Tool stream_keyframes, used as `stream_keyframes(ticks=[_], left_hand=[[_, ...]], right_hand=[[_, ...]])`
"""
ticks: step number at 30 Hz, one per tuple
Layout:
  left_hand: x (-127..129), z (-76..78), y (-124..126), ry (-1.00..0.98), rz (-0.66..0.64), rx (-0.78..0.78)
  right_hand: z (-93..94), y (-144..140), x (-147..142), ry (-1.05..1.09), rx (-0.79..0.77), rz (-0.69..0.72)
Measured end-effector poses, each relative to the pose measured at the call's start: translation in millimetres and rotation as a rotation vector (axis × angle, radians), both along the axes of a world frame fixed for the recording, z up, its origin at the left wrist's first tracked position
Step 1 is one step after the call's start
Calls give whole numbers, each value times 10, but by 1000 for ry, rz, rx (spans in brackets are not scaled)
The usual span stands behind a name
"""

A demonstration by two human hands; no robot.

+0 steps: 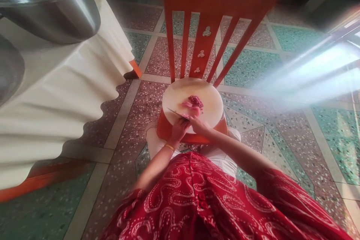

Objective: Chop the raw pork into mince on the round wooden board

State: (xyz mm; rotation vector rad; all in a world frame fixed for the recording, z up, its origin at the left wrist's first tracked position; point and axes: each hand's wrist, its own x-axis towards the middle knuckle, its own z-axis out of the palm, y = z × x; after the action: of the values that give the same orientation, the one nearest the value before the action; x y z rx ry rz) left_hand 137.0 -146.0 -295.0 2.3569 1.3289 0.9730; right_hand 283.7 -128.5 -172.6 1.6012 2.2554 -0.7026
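on the near edge of the round cutting board (180, 93) the left hand (179, 128) is closed on a knife (177, 113) while the right hand (199, 124) presses raw meat (193, 105), likely soft, slippery and best pinned flat with the fingertips.

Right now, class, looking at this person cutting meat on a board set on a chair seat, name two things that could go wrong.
1. The right hand steadies the meat close to the knife held by the left hand; a slip could cut fingers.
2. The round cutting board overhangs the red chair seat; hard pressure near its edge might tip or shift it.
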Motion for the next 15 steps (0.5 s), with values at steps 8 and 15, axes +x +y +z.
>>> stream_keyframes(ticks=[8, 15], left_hand=[[-84, 101, -101, -33, -21, 27], [-72, -62, -52, -6, -43, 28]], right_hand=[[293, -503, 372, -178, -58, -82], [137, -327, 52, -90, -91, -84]])
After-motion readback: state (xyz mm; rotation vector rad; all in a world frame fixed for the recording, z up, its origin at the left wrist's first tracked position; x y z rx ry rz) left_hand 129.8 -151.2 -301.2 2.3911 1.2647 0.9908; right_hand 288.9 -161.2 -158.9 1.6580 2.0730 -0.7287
